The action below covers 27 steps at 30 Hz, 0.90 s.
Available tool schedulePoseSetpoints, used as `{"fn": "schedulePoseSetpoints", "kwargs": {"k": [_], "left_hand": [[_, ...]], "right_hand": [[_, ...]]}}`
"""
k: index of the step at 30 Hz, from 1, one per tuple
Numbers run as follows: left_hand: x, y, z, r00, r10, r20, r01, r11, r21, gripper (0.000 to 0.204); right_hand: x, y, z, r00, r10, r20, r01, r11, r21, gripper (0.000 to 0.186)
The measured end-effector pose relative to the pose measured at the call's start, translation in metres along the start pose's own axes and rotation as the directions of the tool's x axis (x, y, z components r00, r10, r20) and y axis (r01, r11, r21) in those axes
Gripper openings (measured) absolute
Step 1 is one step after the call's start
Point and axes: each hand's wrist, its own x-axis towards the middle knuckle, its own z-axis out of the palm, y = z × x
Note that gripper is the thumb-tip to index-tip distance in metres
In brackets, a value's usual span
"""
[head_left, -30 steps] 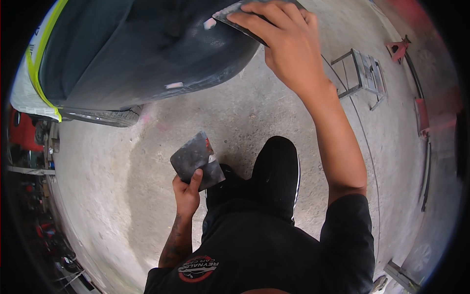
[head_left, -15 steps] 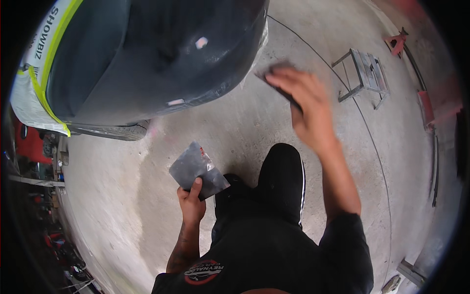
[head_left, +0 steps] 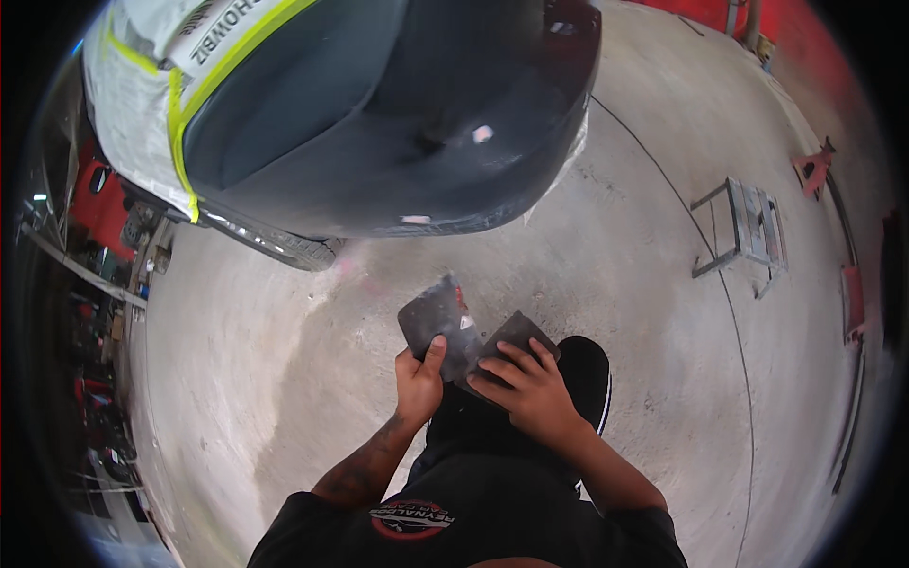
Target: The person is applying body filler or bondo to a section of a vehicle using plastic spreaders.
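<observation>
My left hand [head_left: 419,386] grips a flat grey board [head_left: 428,314] with red and white smears along one edge, its thumb on top. Right beside it, my right hand [head_left: 536,396] is closed on a thin dark rectangular sheet [head_left: 517,331], its fingers spread across the upper face. The near edges of board and sheet meet or overlap; contact is hard to make out. Ahead stands a dark grey car body corner [head_left: 407,180]. A pinkish-white patch [head_left: 483,134] marks its side, and another pale patch [head_left: 415,220] sits by its lower edge.
White masking film with yellow-green tape [head_left: 175,123] covers the car at left, above a tire [head_left: 308,253]. A step stool [head_left: 748,227] stands at right beside a dark cable [head_left: 653,156] on the concrete floor. A red jack stand [head_left: 814,170] is farther right.
My right hand has come down from beside the car's corner, bringing the dark sheet to the grey board. The view has shifted, so the car and stool sit farther right.
</observation>
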Motion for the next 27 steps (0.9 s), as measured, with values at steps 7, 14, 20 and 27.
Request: {"fn": "schedulePoseSetpoints", "kwargs": {"k": [7, 14, 20, 27], "left_hand": [[0.008, 0.024, -0.006, 0.980, -0.199, 0.000, 0.142, 0.703, -0.697, 0.032], [-0.008, 0.022, -0.006, 0.959, -0.243, 0.148, 0.274, 0.650, -0.709, 0.033], [-0.004, 0.052, -0.014, 0.997, -0.005, -0.078, -0.039, 0.826, -0.563, 0.028], [-0.007, 0.027, -0.016, 1.000, -0.018, -0.018, 0.009, 0.903, -0.430, 0.023]], "right_hand": [[0.007, -0.002, -0.022, 0.995, 0.021, -0.097, 0.009, 0.955, 0.296, 0.059], [-0.007, 0.017, 0.018, 0.983, 0.179, 0.035, -0.174, 0.867, 0.466, 0.072], [-0.013, 0.023, 0.024, 0.967, 0.256, -0.008, -0.224, 0.860, 0.458, 0.051], [-0.042, 0.054, 0.040, 0.712, 0.701, 0.040, -0.393, 0.350, 0.851, 0.032]]}}
